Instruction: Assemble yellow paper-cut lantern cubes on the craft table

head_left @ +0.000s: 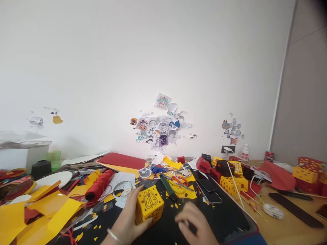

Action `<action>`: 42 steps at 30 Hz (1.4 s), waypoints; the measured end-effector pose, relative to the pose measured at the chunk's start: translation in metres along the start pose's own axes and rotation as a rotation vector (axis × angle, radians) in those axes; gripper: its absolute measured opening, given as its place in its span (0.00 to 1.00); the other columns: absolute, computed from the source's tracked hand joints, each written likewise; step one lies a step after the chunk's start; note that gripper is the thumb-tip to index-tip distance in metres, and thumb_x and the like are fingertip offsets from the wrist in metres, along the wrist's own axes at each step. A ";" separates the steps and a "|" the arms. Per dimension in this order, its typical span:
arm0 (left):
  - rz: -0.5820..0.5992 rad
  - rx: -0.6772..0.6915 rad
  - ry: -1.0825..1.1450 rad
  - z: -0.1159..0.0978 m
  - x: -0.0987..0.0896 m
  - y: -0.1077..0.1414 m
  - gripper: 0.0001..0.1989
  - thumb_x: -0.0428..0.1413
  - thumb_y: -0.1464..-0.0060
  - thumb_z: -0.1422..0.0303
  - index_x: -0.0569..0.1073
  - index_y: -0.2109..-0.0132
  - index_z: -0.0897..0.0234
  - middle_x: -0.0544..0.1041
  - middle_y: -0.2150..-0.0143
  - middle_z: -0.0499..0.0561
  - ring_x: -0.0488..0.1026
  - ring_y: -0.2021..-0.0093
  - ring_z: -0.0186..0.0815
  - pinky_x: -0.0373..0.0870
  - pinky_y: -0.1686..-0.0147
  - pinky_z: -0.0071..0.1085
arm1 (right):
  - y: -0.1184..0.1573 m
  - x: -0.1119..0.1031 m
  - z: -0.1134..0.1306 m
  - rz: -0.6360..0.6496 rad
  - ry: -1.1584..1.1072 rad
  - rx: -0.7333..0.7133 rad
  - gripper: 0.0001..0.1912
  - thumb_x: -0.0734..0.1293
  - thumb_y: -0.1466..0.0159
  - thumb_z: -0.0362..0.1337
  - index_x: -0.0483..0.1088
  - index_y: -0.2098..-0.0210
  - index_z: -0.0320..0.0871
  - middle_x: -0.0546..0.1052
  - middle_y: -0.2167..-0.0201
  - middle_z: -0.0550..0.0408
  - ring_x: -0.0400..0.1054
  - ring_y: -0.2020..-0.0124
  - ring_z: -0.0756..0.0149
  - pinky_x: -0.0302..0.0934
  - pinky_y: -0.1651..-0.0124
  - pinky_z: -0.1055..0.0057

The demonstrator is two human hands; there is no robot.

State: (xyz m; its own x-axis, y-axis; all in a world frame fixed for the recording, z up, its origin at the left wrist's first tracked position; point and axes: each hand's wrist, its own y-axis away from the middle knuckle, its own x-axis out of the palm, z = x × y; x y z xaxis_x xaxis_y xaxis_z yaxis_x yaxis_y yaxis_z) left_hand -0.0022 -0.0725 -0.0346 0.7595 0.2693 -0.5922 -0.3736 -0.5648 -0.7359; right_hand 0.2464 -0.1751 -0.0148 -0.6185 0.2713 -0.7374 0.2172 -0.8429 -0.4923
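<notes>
My left hand (127, 219) is wrapped round a yellow box (150, 205) with a butterfly pattern on its top and cut-out shapes in its sides. The box sits tilted just above or on the black mat (168, 234). To its right, my right hand (192, 223) is held apart from the box with its fingers curled together; a small thing between them is too blurred to name. Behind the hands lie a dark green cutter (168, 188), orange-handled scissors (181, 181) on yellow paper, and a roll of tape (122, 189).
Yellow paper pieces (61, 217) and a red spool of cord (99, 185) lie at left. Two phones (213, 196) lie right of centre. Yellow and red boxes (230, 183), thin sticks, a white mouse (273, 211) and a dark strip (295, 209) are farther right.
</notes>
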 end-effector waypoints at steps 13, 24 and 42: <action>0.188 0.183 0.238 0.065 0.008 -0.085 0.46 0.58 0.53 0.55 0.42 0.34 0.60 0.68 0.44 0.60 0.66 0.44 0.45 0.66 0.48 0.41 | -0.143 0.028 -0.015 -0.011 0.072 -0.152 0.29 0.72 0.54 0.52 0.70 0.56 0.46 0.64 0.58 0.53 0.57 0.51 0.54 0.55 0.48 0.60; -0.167 0.304 -0.427 0.055 0.034 -0.068 0.41 0.57 0.57 0.50 0.59 0.41 0.70 0.70 0.47 0.68 0.66 0.47 0.56 0.63 0.49 0.54 | -0.146 0.078 -0.017 -0.488 0.073 0.238 0.17 0.65 0.44 0.49 0.70 0.66 0.40 0.70 0.63 0.46 0.62 0.54 0.50 0.56 0.50 0.57; 0.038 0.310 -0.272 0.062 0.034 -0.065 0.35 0.55 0.55 0.71 0.56 0.39 0.65 0.67 0.43 0.63 0.58 0.40 0.53 0.62 0.46 0.51 | -0.144 0.071 -0.021 -0.439 -0.034 0.235 0.19 0.67 0.47 0.44 0.71 0.59 0.40 0.71 0.60 0.46 0.62 0.52 0.51 0.56 0.49 0.59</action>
State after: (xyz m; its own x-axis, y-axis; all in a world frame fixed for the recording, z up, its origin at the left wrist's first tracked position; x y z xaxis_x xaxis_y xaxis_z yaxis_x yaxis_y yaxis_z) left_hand 0.0144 0.0219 -0.0270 0.5893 0.4726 -0.6553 -0.5730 -0.3274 -0.7514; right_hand 0.1871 -0.0244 -0.0062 -0.6383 0.6125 -0.4663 -0.2432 -0.7352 -0.6327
